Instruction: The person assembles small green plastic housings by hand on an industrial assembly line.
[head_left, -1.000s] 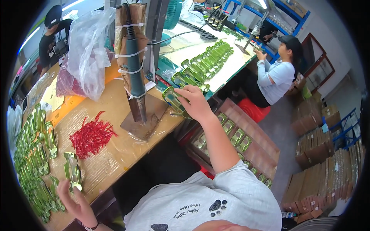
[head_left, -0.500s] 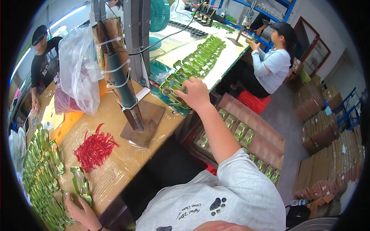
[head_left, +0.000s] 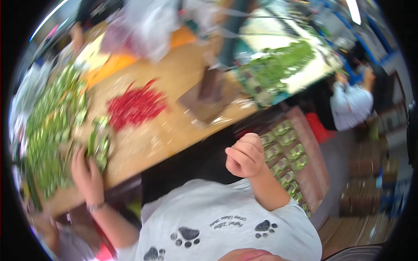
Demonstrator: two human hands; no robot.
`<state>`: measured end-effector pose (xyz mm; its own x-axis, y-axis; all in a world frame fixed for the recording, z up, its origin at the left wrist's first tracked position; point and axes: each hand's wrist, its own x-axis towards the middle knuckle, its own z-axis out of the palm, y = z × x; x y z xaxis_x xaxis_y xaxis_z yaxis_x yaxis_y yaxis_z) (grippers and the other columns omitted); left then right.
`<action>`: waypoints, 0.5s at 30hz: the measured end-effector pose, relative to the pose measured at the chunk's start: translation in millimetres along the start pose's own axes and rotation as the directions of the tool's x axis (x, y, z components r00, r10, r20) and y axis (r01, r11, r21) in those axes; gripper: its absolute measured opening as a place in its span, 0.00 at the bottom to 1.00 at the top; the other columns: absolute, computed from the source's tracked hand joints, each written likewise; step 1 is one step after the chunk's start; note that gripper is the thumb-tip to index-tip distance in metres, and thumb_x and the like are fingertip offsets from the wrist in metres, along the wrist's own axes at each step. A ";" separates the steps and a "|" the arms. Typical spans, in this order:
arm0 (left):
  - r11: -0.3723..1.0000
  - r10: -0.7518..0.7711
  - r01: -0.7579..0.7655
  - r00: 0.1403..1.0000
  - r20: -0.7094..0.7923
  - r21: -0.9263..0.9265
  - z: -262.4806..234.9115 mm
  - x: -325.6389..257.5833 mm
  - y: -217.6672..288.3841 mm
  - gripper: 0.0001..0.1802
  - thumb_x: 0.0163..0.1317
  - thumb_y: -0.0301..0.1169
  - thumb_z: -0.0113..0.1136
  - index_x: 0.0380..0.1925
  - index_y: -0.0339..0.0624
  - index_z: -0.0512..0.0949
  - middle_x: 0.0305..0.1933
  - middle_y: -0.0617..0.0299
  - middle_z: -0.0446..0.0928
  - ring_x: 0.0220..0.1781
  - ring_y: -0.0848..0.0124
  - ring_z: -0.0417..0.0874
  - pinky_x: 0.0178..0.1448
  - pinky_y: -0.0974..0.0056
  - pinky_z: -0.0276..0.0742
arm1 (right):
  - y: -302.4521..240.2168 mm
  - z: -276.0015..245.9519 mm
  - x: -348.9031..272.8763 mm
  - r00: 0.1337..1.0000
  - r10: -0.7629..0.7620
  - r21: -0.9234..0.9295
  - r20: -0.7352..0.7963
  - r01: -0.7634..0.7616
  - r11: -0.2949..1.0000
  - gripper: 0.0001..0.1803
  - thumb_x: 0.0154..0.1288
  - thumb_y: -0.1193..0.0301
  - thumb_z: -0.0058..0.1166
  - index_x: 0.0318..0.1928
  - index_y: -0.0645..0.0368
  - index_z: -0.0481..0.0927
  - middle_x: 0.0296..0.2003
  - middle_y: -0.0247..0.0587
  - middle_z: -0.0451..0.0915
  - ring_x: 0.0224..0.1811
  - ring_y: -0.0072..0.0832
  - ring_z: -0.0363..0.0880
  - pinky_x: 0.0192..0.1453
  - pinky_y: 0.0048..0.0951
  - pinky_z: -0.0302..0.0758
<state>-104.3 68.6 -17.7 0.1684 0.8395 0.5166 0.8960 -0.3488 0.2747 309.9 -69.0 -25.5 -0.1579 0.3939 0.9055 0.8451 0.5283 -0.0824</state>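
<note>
Head view: right hand [head_left: 244, 155] has pulled back from the far green packs, now curled shut, empty, at chest. Left hand [head_left: 88, 170] spread on small green foil packets [head_left: 99, 141] at wooden surface [head_left: 174, 117] edge, beside red ties [head_left: 136, 105].

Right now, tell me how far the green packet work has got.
Done, it seems: rows of green packets fill the cardboard box below the table edge. In hand: the left hand rests on a few green packets on the wooden table; the right hand is curled, apparently empty. Left: a large pile of green packets and loose red ties remain.
</note>
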 end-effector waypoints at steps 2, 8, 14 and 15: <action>0.999 -0.029 0.031 0.998 0.051 -0.030 5.4 12.6 18.1 0.20 0.63 0.23 0.55 0.56 0.35 0.76 0.60 0.42 0.75 0.63 0.48 0.74 0.67 0.53 0.67 | -15.7 12.6 -0.9 0.992 -0.012 0.086 0.122 0.001 0.996 0.12 0.47 0.79 0.60 0.36 0.57 0.82 0.32 0.35 0.76 0.33 0.34 0.75 0.36 0.36 0.73; 0.997 0.069 -0.070 0.995 -0.071 -0.012 3.0 -3.0 51.3 0.26 0.62 0.32 0.63 0.60 0.38 0.74 0.62 0.43 0.73 0.64 0.46 0.72 0.69 0.44 0.61 | -45.0 63.0 23.8 0.944 0.027 0.234 0.329 -0.109 0.966 0.12 0.49 0.76 0.62 0.38 0.54 0.82 0.34 0.33 0.77 0.37 0.34 0.75 0.43 0.36 0.71; 0.991 -0.032 0.026 0.999 -0.039 -0.133 0.6 -20.3 73.0 0.31 0.57 0.27 0.64 0.62 0.34 0.69 0.55 0.42 0.72 0.56 0.46 0.74 0.60 0.52 0.71 | -49.5 111.9 56.8 0.895 0.262 -0.052 0.360 -0.261 0.964 0.09 0.55 0.70 0.64 0.38 0.54 0.81 0.34 0.34 0.76 0.39 0.36 0.76 0.45 0.39 0.67; 0.986 0.010 -0.027 0.994 -0.105 -0.167 0.6 -22.3 73.7 0.33 0.54 0.26 0.63 0.62 0.32 0.68 0.52 0.42 0.72 0.52 0.46 0.75 0.56 0.53 0.73 | -48.1 120.9 62.7 0.879 0.277 -0.067 0.389 -0.273 0.960 0.11 0.57 0.67 0.63 0.40 0.54 0.80 0.34 0.35 0.76 0.40 0.37 0.75 0.45 0.40 0.68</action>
<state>-41.8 24.4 -9.5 0.1329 0.7877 0.6015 0.8101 -0.4360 0.3920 197.6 21.2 -15.1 -0.1030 0.7849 0.6110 0.8882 0.3491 -0.2987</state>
